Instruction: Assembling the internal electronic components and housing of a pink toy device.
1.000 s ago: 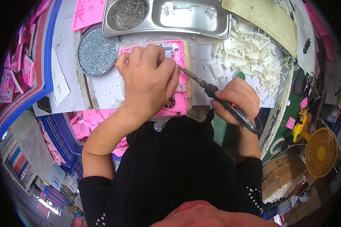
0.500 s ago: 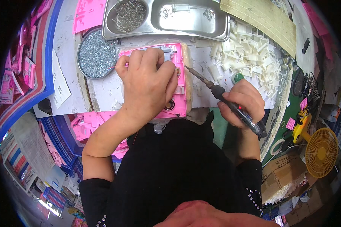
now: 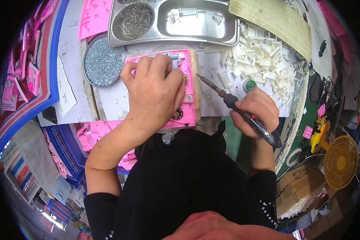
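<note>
Hand soldering over a pink casing [image 3: 191,86], which lies on a pale pad [image 3: 198,96] on the tabletop [image 3: 115,107] and serves here as the landmark for all positions. The left hand [image 3: 153,90] arches across the left and middle of the casing with its fingers bent downward; the fingertips are hidden, so whether they pinch anything or merely press cannot be told. The right hand [image 3: 260,110], to the right of the casing, is wrapped around the dark handle of a soldering iron [image 3: 230,101], whose slender tip stands just beside the casing's right edge, apparently clear of it. A brass-coloured metal part [image 3: 185,80] shows inside the casing, near that edge. For sound work, the left hand should probably keep the pieces motionless while any joint cools, its fingers well away from the heated tip; the iron is best brought in from the open right side, touching metal only, since the plastic wall would likely melt. A round dish of screws [image 3: 104,62] stands left of the casing, a steel tray [image 3: 194,29] beyond it, and white plastic parts [image 3: 264,60] lie heaped beyond it to the right.
</note>
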A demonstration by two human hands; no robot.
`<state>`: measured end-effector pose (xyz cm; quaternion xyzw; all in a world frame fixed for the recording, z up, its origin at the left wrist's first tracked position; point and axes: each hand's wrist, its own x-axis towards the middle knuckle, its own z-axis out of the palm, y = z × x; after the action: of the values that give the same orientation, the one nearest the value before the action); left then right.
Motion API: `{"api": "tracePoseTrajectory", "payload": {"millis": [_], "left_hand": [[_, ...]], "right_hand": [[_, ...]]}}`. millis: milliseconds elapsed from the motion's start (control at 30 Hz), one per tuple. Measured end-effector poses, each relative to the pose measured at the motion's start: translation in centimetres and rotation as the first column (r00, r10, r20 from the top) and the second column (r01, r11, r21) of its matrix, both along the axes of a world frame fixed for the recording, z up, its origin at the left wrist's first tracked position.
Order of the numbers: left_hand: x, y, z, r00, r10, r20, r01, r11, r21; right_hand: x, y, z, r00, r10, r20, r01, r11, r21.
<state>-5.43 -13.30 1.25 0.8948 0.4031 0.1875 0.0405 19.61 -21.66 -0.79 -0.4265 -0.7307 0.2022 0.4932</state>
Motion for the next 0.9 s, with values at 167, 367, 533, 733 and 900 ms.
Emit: {"api": "tracePoseTrajectory", "payload": {"millis": [167, 367, 533, 733, 900], "left_hand": [[-0.2, -0.1, -0.1, 1.000, -0.009, -0.029, 0.008, 1.000, -0.016], [-3.2, 0.5, 1.2, 0.999, 0.005, 0.041, -0.003, 0.999, -0.049], [-7.5, 0.8, 2.4, 0.971, 0.084, -0.223, -0.112, 0.987, -0.114], [-9.3, 1.2, 2.7, 0.971, 0.038, -0.234, -0.071, 0.988, -0.134], [-7.2, 1.4, 1.0, 0.914, 0.066, 0.399, -0.007, 0.989, -0.148]], "right_hand": [[0.0, -0.2, -0.1, 1.000, -0.012, -0.006, 0.013, 1.000, 0.006], [0.4, -0.6, 0.6, 0.999, -0.046, 0.000, 0.046, 0.999, -0.010], [0.4, -0.3, 0.8, 0.997, -0.076, -0.007, 0.076, 0.997, -0.001], [-1.8, 1.8, 2.0, 0.999, -0.020, -0.038, 0.023, 0.998, 0.065], [-5.1, 1.8, 1.4, 0.950, -0.182, -0.253, 0.127, 0.968, -0.216]]}}
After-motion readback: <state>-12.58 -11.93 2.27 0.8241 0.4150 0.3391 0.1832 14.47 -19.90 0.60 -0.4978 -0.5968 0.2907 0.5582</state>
